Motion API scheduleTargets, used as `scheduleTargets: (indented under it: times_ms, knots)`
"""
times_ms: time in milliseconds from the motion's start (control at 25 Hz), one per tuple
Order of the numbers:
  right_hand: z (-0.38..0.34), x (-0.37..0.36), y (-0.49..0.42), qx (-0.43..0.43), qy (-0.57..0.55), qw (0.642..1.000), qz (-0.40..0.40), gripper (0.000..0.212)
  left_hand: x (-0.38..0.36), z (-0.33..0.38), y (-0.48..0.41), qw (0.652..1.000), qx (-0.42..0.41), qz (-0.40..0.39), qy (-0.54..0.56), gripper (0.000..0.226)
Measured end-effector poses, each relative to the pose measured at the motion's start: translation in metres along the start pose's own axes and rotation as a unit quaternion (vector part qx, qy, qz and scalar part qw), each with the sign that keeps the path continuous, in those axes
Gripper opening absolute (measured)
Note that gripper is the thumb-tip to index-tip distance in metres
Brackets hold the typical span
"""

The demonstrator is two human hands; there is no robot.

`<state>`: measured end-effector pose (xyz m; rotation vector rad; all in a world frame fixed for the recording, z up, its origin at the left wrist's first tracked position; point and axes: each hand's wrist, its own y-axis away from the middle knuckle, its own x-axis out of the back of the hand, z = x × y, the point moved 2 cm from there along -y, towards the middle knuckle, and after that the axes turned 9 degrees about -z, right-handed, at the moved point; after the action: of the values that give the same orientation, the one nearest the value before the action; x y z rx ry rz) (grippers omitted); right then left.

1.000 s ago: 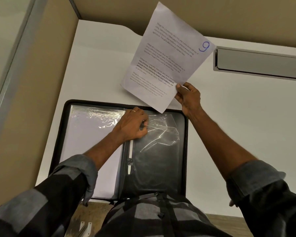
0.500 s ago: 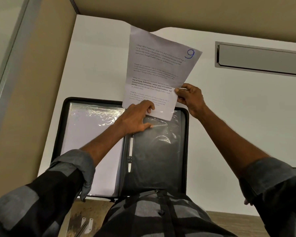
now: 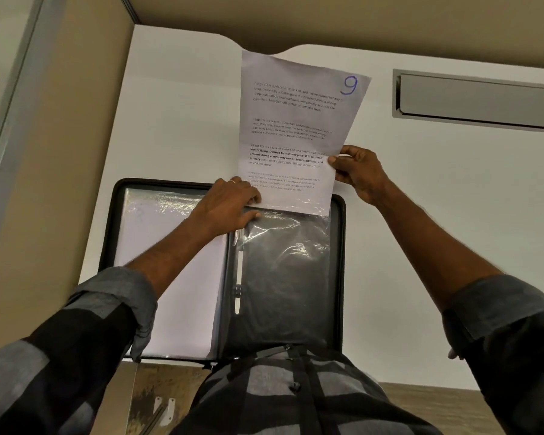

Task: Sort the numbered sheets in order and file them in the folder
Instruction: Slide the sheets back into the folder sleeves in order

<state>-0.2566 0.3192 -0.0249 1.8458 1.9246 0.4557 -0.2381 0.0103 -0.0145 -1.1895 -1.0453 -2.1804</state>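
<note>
A black folder (image 3: 338,277) lies open on the white desk, close to me. Its left side holds sleeves with white sheets (image 3: 173,271). On the right lies a clear plastic sleeve (image 3: 289,246) over black backing. A printed sheet marked with a blue 9 (image 3: 292,133) stands upright above that sleeve, its bottom edge just inside the sleeve's mouth. My right hand (image 3: 358,174) pinches the sheet's right edge. My left hand (image 3: 230,205) grips the sleeve's top left corner, next to the sheet's lower left corner.
The white desk (image 3: 437,230) has a grey recessed cable tray (image 3: 478,98) at the back right. Beige partition walls (image 3: 60,152) close off the left and back. The desk's front edge and a wooden floor show below.
The sheet has swung upright and come down toward me, and its bottom edge now sits in the mouth of the right sleeve. My left hand has shifted up to the sleeve's top corner.
</note>
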Motion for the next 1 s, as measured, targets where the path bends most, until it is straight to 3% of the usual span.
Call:
scheduleTargets:
  times_ms: [320,480,640,840,1000]
  knots:
    - [0.016,0.0,-0.006,-0.042,0.019,0.999,-0.026,0.021,-0.004,-0.023,-0.004,0.999,0.038,0.007,0.025,0.034]
    - [0.026,-0.002,0.002,-0.073,0.011,0.996,-0.058,0.021,-0.011,-0.02,0.003,0.996,0.023,0.052,0.065,0.033]
    - [0.04,0.001,0.013,-0.09,0.092,0.985,-0.112,0.027,-0.031,-0.004,0.018,0.989,-0.002,0.116,0.089,0.039]
    - [0.028,0.001,0.015,-0.093,0.151,0.972,-0.155,0.034,-0.079,0.03,0.041,0.993,-0.017,0.077,0.083,0.053]
    - [-0.005,-0.016,-0.012,-0.029,0.122,0.985,-0.12,0.039,-0.09,0.045,0.045,0.996,-0.007,0.041,0.076,0.055]
